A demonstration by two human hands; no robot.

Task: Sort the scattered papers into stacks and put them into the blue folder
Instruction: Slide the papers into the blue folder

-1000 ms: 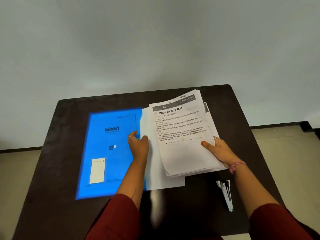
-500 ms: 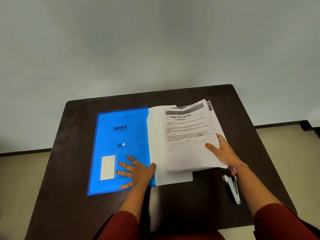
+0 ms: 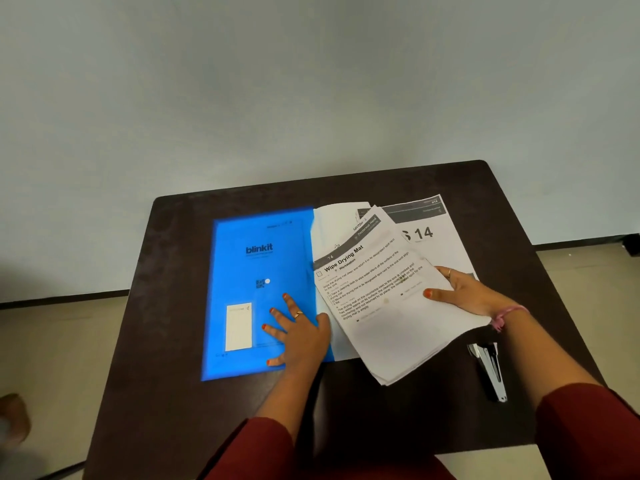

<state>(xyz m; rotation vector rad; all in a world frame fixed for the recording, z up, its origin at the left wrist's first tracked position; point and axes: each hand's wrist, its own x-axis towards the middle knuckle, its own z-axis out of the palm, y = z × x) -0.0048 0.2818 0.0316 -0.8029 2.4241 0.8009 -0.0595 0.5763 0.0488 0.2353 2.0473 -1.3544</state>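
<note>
Blue folder (image 3: 258,271): lies open on the dark table (image 3: 173,306), its blue cover flat on the left, marked "blinkit".
Left hand (image 3: 299,336): rests flat on the cover's near right corner, fingers spread straight.
Paper stack (image 3: 384,306): tilted over the folder's right half, top sheet headed "Wipe Drying Mat".
Right hand (image 3: 465,292): pinches the stack's right edge, thumb on top.
Stapler (image 3: 490,370): on the table, near the right wrist.

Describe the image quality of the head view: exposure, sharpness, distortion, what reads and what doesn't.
Head view: the blue folder is overexposed, glowing with soft blurred edges; the top sheet's heading on the paper stack reads clearly, its small print barely; wide-angle distortion bows the dark table edges; a faint sheen lies on the table near the sleeves; the stapler is sharp enough to recognize.
</note>
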